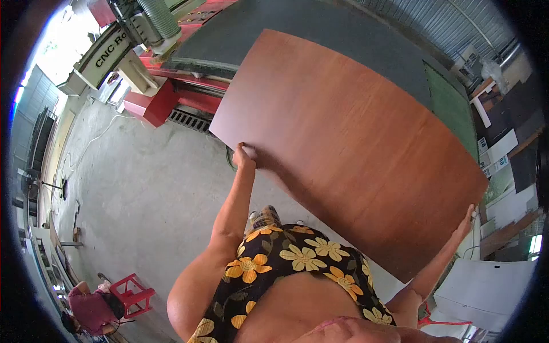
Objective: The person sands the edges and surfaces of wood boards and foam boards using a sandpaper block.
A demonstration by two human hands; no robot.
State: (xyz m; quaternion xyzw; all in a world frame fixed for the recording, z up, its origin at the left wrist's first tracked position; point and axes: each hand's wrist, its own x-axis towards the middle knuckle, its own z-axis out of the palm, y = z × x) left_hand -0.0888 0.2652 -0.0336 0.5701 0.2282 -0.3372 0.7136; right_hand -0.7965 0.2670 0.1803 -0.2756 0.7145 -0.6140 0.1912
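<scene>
A large reddish-brown wood-grain panel (354,143) lies tilted across the view in front of me, covering part of a dark machine bed (343,40). My left hand (245,155) is closed on its near edge, toward the left corner, with the thumb up on the edge. At the panel's right edge, my right hand (470,220) grips the side near the right corner; some of its fingers are hidden behind the board. Whether the far side of the panel rests on the bed cannot be made out.
A CNC router head (134,34) with a grey hose and a red frame (151,103) stands at the upper left. Sheet offcuts (500,151) lean on the right. Lower left, another person (94,308) is beside a red stool (132,295). White sheets (480,291) are at lower right.
</scene>
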